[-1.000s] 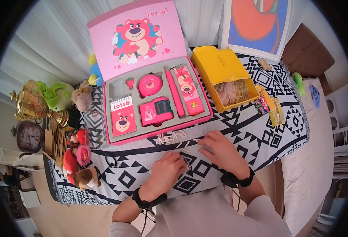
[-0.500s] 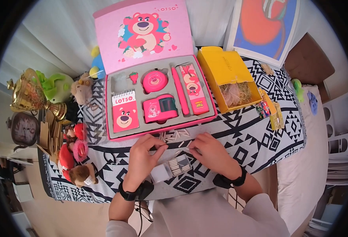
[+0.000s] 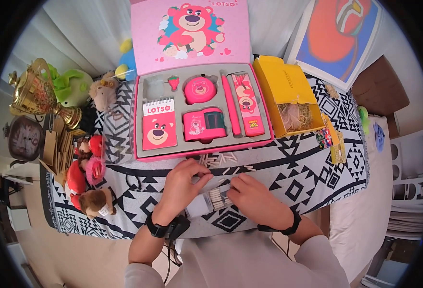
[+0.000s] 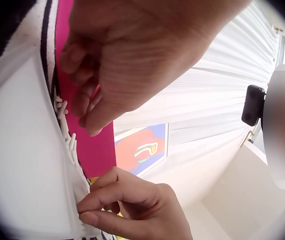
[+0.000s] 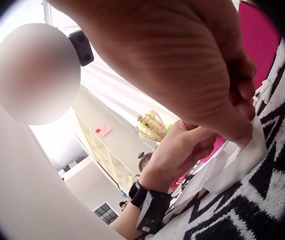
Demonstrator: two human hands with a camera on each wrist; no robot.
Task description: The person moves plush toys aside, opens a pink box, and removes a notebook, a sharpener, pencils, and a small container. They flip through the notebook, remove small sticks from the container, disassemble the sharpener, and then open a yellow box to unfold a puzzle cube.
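Note:
A small white box (image 3: 198,205) with its lid folded back lies before me, rows of small white sticks (image 3: 216,198) in its tray. Over the tray's far right part is my right hand (image 3: 258,199), thumb and forefinger pinching a small white stick mostly hidden by the fingertips. My left hand (image 3: 182,182) hovers at the box's far left side. Its fingers are loosely bent, thumb and forefinger tips close together; nothing shows between them in the left wrist view. More loose white sticks (image 3: 217,159) lie scattered on the patterned cloth beyond the hands.
Behind the sticks stands an open pink gift box (image 3: 204,150) with a notepad, sharpener and pencil pack. A yellow box (image 3: 288,91) with straw is to its right. Plush toys (image 3: 96,201), a gold trophy (image 3: 41,96) and a clock (image 3: 25,139) line the left side.
The left hand uncovered the white box and moved to its far side. The right hand went from the loose sticks back over the tray. The head view shifted slightly.

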